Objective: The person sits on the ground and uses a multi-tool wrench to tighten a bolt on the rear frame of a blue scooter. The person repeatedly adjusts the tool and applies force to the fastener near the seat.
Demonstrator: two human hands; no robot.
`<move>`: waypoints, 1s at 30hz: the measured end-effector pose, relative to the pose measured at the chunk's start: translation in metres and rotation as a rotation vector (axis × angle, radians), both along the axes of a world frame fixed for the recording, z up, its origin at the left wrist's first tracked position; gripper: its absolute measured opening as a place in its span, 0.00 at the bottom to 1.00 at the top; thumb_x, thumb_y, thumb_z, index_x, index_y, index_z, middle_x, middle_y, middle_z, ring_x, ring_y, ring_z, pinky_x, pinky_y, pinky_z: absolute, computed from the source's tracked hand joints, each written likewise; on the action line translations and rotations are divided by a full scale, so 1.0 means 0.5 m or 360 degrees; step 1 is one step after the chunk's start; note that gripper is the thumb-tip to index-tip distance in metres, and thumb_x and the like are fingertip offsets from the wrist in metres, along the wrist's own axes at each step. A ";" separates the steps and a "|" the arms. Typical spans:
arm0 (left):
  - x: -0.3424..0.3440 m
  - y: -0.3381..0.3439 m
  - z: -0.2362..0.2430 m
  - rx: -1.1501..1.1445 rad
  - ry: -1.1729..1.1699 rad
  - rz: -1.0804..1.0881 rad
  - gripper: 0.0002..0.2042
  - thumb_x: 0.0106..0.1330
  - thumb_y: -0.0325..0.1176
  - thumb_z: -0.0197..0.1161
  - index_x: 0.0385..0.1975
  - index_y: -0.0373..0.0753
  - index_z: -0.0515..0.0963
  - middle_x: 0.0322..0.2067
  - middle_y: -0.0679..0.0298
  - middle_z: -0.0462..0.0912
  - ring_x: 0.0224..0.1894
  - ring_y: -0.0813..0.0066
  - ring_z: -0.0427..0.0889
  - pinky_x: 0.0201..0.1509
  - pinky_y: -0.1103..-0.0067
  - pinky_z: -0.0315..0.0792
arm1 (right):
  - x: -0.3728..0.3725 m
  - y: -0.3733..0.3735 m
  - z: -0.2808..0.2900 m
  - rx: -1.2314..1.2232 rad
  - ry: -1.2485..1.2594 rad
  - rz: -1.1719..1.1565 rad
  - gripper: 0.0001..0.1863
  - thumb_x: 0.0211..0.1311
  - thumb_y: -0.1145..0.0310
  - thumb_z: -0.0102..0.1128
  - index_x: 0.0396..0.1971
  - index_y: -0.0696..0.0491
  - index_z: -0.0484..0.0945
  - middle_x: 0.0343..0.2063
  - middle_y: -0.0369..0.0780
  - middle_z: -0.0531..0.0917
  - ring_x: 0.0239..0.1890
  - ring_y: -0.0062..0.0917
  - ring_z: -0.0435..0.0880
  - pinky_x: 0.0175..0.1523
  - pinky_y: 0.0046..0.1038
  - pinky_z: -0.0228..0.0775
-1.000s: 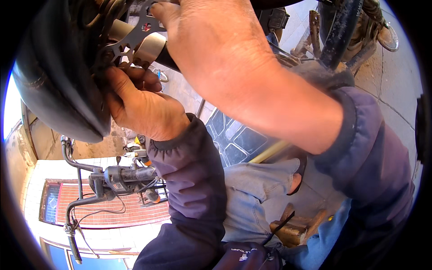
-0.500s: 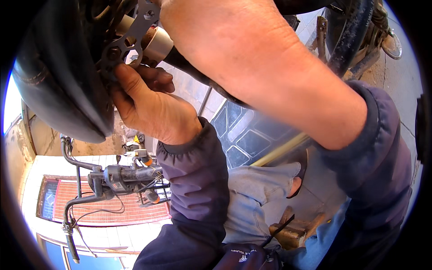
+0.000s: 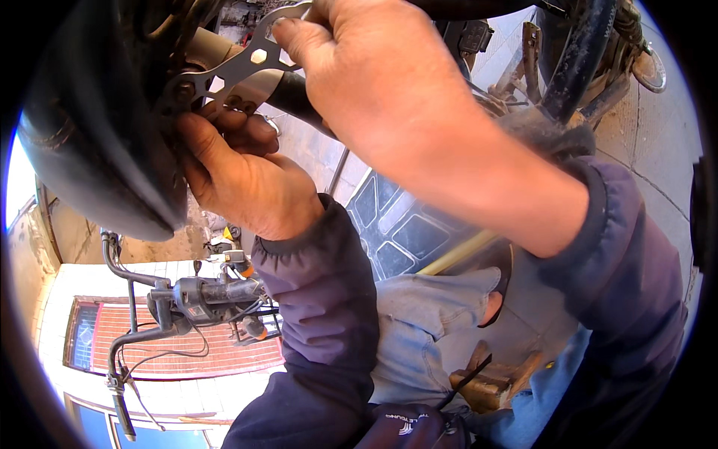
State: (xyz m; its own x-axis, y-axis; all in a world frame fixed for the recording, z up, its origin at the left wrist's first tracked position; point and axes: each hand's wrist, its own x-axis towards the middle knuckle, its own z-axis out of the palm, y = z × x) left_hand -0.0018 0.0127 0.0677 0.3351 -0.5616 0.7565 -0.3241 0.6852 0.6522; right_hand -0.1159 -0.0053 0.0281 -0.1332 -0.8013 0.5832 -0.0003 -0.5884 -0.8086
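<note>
A flat grey multi-hole wrench (image 3: 238, 69) slants up and right at the top of the head view. My right hand (image 3: 374, 78) pinches its upper end between thumb and fingers. The lower end lies around a bolt (image 3: 184, 90) beside a black, rounded seat-like part (image 3: 108, 161). My left hand (image 3: 250, 183) is closed at that lower end, its thumb pressing near the bolt. What its fingertips grip behind the wrench is partly hidden. A pale tube (image 3: 262, 84) runs just behind the wrench.
A black vehicle frame tube (image 3: 583, 63) stands at the upper right. Beneath my arms lies a dark patterned panel (image 3: 407, 243) with a yellow strip. A small wooden stool (image 3: 486, 389) is near my legs. At the lower left are a vehicle's handlebars (image 3: 202, 295).
The upper end of the wrench has swung rightward and down, my right hand moving with it. My left hand has stayed near the bolt, shifting only slightly.
</note>
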 end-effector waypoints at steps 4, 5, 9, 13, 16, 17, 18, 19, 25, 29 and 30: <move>0.002 0.003 -0.009 -0.0015 -0.0100 -0.0015 0.11 0.74 0.41 0.58 0.37 0.40 0.76 0.20 0.70 0.74 0.18 0.85 0.68 0.20 0.87 0.58 | -0.008 0.008 -0.011 0.0006 -0.0058 -0.0109 0.09 0.59 0.70 0.61 0.33 0.61 0.83 0.30 0.53 0.84 0.35 0.43 0.87 0.41 0.38 0.79; -0.001 0.006 -0.010 -0.0003 -0.0107 -0.0038 0.11 0.74 0.41 0.58 0.37 0.40 0.76 0.20 0.70 0.74 0.18 0.84 0.68 0.20 0.87 0.58 | -0.007 0.010 -0.013 0.0012 -0.0064 -0.0133 0.09 0.59 0.70 0.60 0.33 0.61 0.84 0.29 0.53 0.84 0.35 0.43 0.87 0.41 0.38 0.79; 0.001 0.010 -0.014 0.0072 -0.0100 0.0029 0.11 0.74 0.41 0.59 0.36 0.39 0.76 0.20 0.70 0.75 0.18 0.84 0.69 0.20 0.87 0.59 | 0.012 0.008 -0.022 0.0043 -0.0123 -0.0218 0.10 0.60 0.69 0.60 0.32 0.60 0.84 0.28 0.53 0.84 0.35 0.43 0.87 0.41 0.39 0.79; 0.011 0.016 -0.015 0.0104 -0.0199 0.0037 0.09 0.73 0.40 0.59 0.40 0.40 0.75 0.25 0.70 0.75 0.23 0.82 0.72 0.27 0.84 0.66 | 0.037 0.004 -0.024 -0.0067 -0.0103 -0.0437 0.10 0.60 0.68 0.60 0.31 0.60 0.84 0.26 0.53 0.83 0.34 0.44 0.86 0.40 0.40 0.78; 0.003 0.011 -0.014 0.0019 -0.0098 -0.0030 0.11 0.73 0.41 0.60 0.37 0.38 0.75 0.21 0.69 0.75 0.19 0.82 0.69 0.22 0.85 0.61 | 0.028 0.007 -0.025 -0.0224 -0.0252 -0.0498 0.09 0.57 0.69 0.62 0.30 0.60 0.85 0.24 0.51 0.83 0.32 0.44 0.86 0.39 0.39 0.79; -0.002 0.013 -0.013 0.0023 -0.0064 -0.0074 0.11 0.73 0.40 0.60 0.37 0.38 0.75 0.21 0.69 0.75 0.19 0.81 0.69 0.23 0.85 0.61 | 0.020 0.010 -0.024 -0.0264 -0.0331 -0.0485 0.09 0.56 0.69 0.62 0.29 0.59 0.85 0.23 0.51 0.83 0.32 0.43 0.87 0.39 0.39 0.79; -0.004 0.013 -0.012 0.0024 -0.0033 -0.0120 0.11 0.73 0.40 0.60 0.37 0.38 0.75 0.21 0.69 0.74 0.19 0.81 0.69 0.24 0.85 0.62 | 0.008 0.013 -0.023 -0.0271 -0.0350 -0.0456 0.09 0.56 0.69 0.62 0.29 0.59 0.85 0.23 0.50 0.83 0.32 0.43 0.87 0.39 0.39 0.80; 0.002 0.015 -0.008 0.0057 -0.0074 -0.0160 0.11 0.73 0.40 0.59 0.37 0.38 0.75 0.21 0.69 0.74 0.20 0.80 0.69 0.24 0.85 0.62 | 0.000 0.014 -0.022 -0.0246 -0.0335 -0.0412 0.09 0.56 0.69 0.62 0.30 0.59 0.85 0.23 0.50 0.83 0.32 0.43 0.87 0.39 0.38 0.80; 0.012 0.031 -0.013 0.0177 -0.0085 -0.0227 0.12 0.74 0.40 0.58 0.36 0.37 0.74 0.22 0.68 0.71 0.21 0.79 0.68 0.26 0.84 0.62 | -0.015 0.021 -0.026 -0.0135 -0.0193 -0.0244 0.08 0.55 0.70 0.62 0.30 0.58 0.86 0.24 0.49 0.83 0.32 0.42 0.87 0.39 0.37 0.80; 0.026 0.020 -0.013 0.0179 -0.0021 -0.0342 0.12 0.75 0.40 0.56 0.35 0.36 0.74 0.22 0.67 0.71 0.21 0.78 0.68 0.25 0.84 0.63 | -0.025 0.031 -0.016 -0.0103 -0.0169 -0.0162 0.08 0.55 0.71 0.62 0.31 0.57 0.86 0.24 0.48 0.83 0.32 0.42 0.87 0.39 0.36 0.80; 0.024 0.017 -0.014 0.0177 0.0011 -0.0356 0.13 0.75 0.40 0.56 0.35 0.36 0.75 0.22 0.67 0.71 0.21 0.78 0.69 0.25 0.84 0.63 | -0.031 0.033 -0.013 -0.0084 -0.0152 -0.0136 0.08 0.55 0.71 0.62 0.31 0.57 0.86 0.24 0.48 0.84 0.32 0.41 0.87 0.39 0.36 0.81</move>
State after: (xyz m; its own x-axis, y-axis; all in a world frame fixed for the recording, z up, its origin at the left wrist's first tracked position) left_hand 0.0105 0.0211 0.0606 0.1980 -0.7020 0.6841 -0.1681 0.6633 0.7293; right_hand -0.1313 0.0114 0.0219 -0.2565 -0.7533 0.6056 0.0235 -0.6312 -0.7753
